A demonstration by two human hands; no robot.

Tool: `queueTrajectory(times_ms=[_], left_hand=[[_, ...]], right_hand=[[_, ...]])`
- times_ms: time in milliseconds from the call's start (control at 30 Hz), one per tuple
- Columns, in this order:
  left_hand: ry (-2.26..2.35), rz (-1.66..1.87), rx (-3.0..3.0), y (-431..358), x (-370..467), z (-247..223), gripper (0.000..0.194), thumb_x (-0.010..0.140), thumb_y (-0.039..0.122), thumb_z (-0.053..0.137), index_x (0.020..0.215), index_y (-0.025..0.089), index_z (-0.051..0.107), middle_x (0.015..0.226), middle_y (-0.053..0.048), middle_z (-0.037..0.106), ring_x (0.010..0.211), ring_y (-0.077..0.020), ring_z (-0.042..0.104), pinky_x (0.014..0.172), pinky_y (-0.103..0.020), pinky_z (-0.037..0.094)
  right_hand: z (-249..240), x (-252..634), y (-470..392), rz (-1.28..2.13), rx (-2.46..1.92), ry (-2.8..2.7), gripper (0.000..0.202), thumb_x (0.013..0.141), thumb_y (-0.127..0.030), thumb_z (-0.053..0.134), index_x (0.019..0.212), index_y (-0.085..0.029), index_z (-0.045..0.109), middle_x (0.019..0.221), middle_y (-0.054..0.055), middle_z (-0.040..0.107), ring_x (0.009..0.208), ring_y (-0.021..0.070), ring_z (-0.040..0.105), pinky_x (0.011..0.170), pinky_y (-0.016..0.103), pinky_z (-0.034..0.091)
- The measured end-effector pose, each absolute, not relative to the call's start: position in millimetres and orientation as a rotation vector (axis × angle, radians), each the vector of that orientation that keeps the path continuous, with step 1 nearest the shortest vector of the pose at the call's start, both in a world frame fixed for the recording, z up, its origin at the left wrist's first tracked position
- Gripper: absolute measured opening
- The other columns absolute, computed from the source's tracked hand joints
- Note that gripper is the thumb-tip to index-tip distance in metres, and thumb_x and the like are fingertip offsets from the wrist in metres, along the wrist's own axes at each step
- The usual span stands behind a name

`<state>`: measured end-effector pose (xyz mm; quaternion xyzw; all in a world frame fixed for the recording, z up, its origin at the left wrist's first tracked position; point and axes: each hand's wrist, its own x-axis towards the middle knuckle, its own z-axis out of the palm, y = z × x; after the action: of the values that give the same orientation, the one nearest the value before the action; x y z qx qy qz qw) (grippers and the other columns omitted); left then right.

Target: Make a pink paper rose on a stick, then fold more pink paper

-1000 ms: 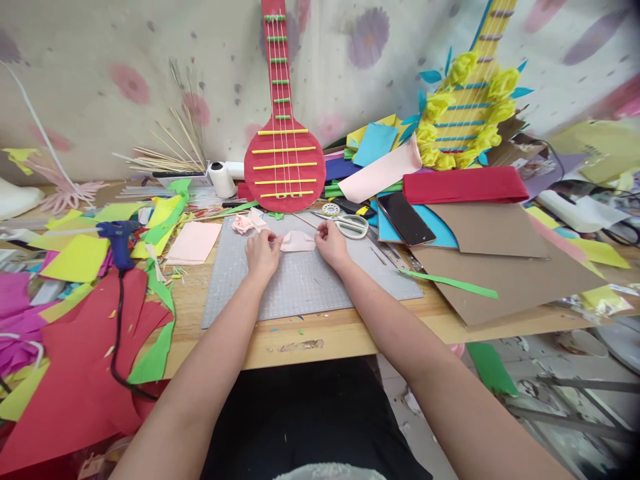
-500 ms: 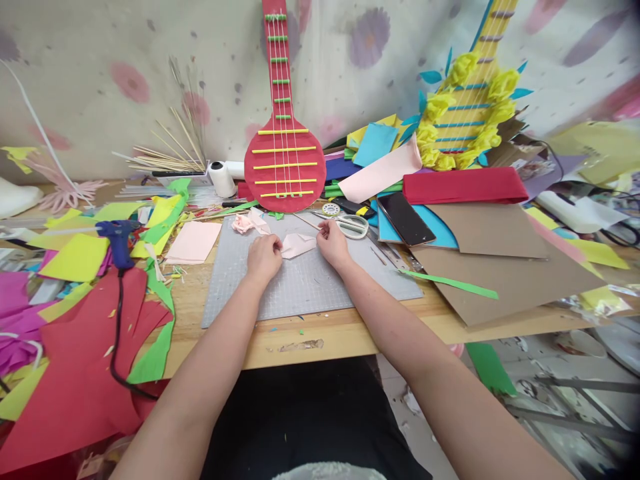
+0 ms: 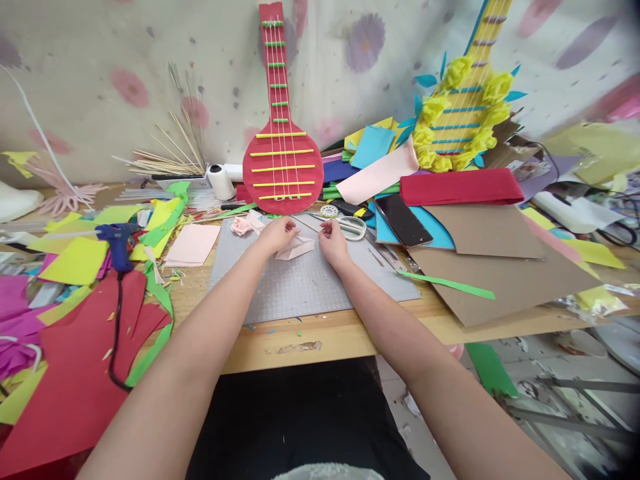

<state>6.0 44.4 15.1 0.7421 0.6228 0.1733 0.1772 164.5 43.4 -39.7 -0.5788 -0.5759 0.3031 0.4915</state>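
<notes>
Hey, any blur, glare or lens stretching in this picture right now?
Head view: soft, fairly even light, no harsh shadows on the gray cutting mat; head view: the pale pink paper looks washed out, its creases faint; head view: wide-angle stretching enlarges the right forearm toward the bottom edge; head view: the metal rack at lower right looks smeared.

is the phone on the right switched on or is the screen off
Screen off, by the look of it: the phone lies face up on a blue sheet, black with nothing lit.
</notes>
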Motion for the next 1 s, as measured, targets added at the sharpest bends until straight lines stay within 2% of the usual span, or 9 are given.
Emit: queueTrajectory(times_ms=[100,267,433,600,700,767,900,1000], left_hand=[[1.824,0.307,2.043,53,17,17,0.030,0.070,0.035,0.063,0.093,0.017,0.059,0.103,-0.009,0.064,0.093,-0.0197,0.058,0.079,-0.029,0.043],[1.908,0.068,2.016,55,29,24,0.042,0.060,0.028,0.070,0.098,0.017,0.057,0.111,-0.011,0.060,0.098,-0.0230,0.057,0.079,-0.029,0.043],[1.812,0.089,2.013,55,29,24,0.043,0.059,0.014,0.063,0.101,0.020,0.056,0.094,-0.007,0.064,0.085,-0.0210,0.060,0.070,-0.028,0.044],[1.707,0.391,1.739,51,18,17,0.031,0.062,0.007,0.052,0.090,0.019,0.058,0.073,-0.002,0.061,0.058,-0.0139,0.056,0.057,-0.026,0.044],[1.700,0.692,1.534,46,11,13,0.013,0.062,0.009,0.052,0.072,0.016,0.058,0.064,-0.001,0.057,0.057,-0.0127,0.055,0.059,-0.026,0.046],[1.649,0.902,1.342,42,9,10,0.007,0.062,0.011,0.055,0.068,0.014,0.057,0.065,-0.002,0.057,0.061,-0.0128,0.057,0.063,-0.026,0.047],[1.415,1.218,0.896,27,12,6,0.016,0.059,0.005,0.055,0.073,0.013,0.055,0.075,-0.004,0.061,0.070,-0.0125,0.061,0.072,-0.027,0.050],[1.311,1.281,0.738,14,18,4,0.023,0.057,-0.001,0.052,0.075,0.012,0.053,0.076,-0.004,0.061,0.074,-0.0120,0.062,0.078,-0.027,0.050]], right_hand=[[-42,165,44,0.730,-1.388,-1.407,0.019,0.070,-0.016,0.042,0.088,-0.018,0.047,0.075,0.001,0.051,0.062,0.0126,0.048,0.066,0.028,0.040],[-42,165,45,0.717,-1.394,-1.403,0.018,0.070,-0.016,0.042,0.088,-0.018,0.046,0.074,0.000,0.051,0.061,0.0123,0.048,0.064,0.027,0.039],[-42,164,43,0.704,-1.365,-1.398,0.019,0.070,-0.016,0.042,0.088,-0.017,0.047,0.076,0.002,0.053,0.065,0.0134,0.050,0.067,0.028,0.040],[-40,164,42,0.695,-1.379,-1.370,0.019,0.070,-0.017,0.043,0.089,-0.018,0.047,0.077,0.002,0.054,0.064,0.0136,0.050,0.068,0.030,0.040],[-36,165,42,0.696,-1.386,-1.333,0.017,0.070,-0.017,0.044,0.087,-0.018,0.046,0.077,0.001,0.053,0.063,0.0131,0.049,0.068,0.030,0.041],[-32,167,41,0.688,-1.382,-1.324,0.016,0.070,-0.016,0.043,0.086,-0.018,0.046,0.076,0.001,0.053,0.062,0.0130,0.048,0.066,0.029,0.041],[-24,171,37,0.582,-1.296,-1.488,0.022,0.069,-0.016,0.046,0.090,-0.019,0.047,0.079,0.002,0.055,0.065,0.0134,0.049,0.065,0.029,0.041],[-22,169,31,0.456,-1.166,-1.800,0.033,0.066,-0.016,0.052,0.098,-0.020,0.048,0.088,0.003,0.057,0.072,0.0150,0.050,0.070,0.030,0.041]])
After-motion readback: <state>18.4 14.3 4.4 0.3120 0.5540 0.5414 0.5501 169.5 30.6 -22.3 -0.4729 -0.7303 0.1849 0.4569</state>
